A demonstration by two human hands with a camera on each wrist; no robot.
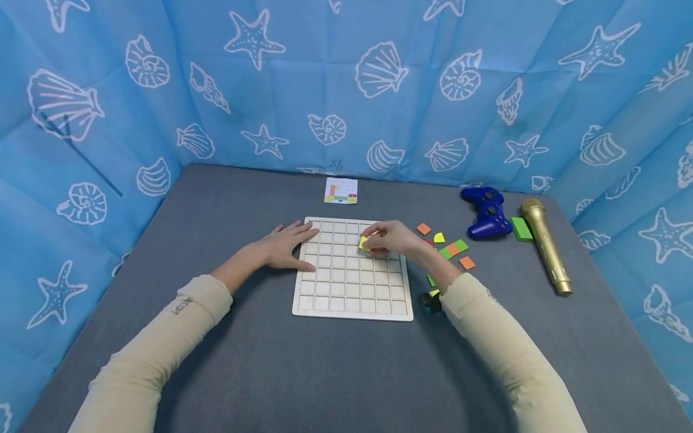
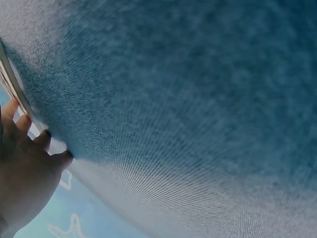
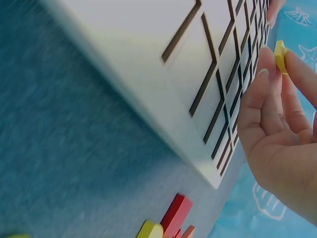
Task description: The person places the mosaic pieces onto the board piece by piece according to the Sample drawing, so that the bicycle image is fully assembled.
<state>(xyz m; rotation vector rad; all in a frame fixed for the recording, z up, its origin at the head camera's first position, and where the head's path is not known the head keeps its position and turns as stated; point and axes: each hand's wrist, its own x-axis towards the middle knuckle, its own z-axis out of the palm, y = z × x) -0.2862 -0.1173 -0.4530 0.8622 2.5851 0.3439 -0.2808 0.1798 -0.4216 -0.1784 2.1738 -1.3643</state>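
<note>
Pinching hand: right hand (image 1: 392, 237), holding a yellow tile (image 1: 363, 242) over the grid board (image 1: 352, 276), apparently for exact placing.
Spread hand: left hand (image 1: 284, 245), at the board's left edge, probably steadying it.
Loose tiles (image 1: 467, 263): right of the board, within reach; sleeve (image 1: 482, 319) partly in the way.
Table (image 1: 335, 373): card (image 1: 340, 190) behind; controller (image 1: 489, 211), green block (image 1: 521, 230), microphone (image 1: 547, 248) farther right.

Here, small yellow piece (image 1: 363, 243): thin, bright, outline partly covered, pinched in right hand (image 1: 391, 237), up over right side of white board (image 1: 352, 276), toward far edge. And board itself: square, pale, shallow cells in neat rows, thin dividers between. Lies flat on grey table (image 1: 243, 373), left rim under fingers of spread left hand (image 1: 286, 248).
</note>
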